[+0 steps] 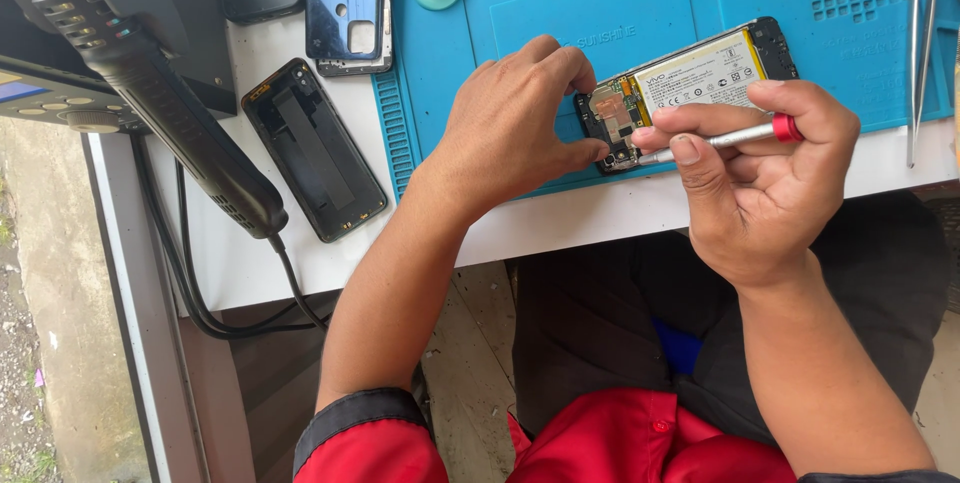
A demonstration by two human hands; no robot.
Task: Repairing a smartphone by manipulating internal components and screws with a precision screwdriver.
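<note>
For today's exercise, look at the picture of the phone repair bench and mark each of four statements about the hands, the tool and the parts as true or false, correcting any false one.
1. The right hand holds a slim screwdriver with a red band. True.
2. The opened phone lies on a green mat. False: the mat is blue.
3. The left hand rests at the phone's end. True.
4. The black back cover lies on the mat. False: it lies on the white table, left of the mat.

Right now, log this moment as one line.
left hand steadies opened phone | right hand holds screwdriver, tip at circuit board | blue mat
</note>
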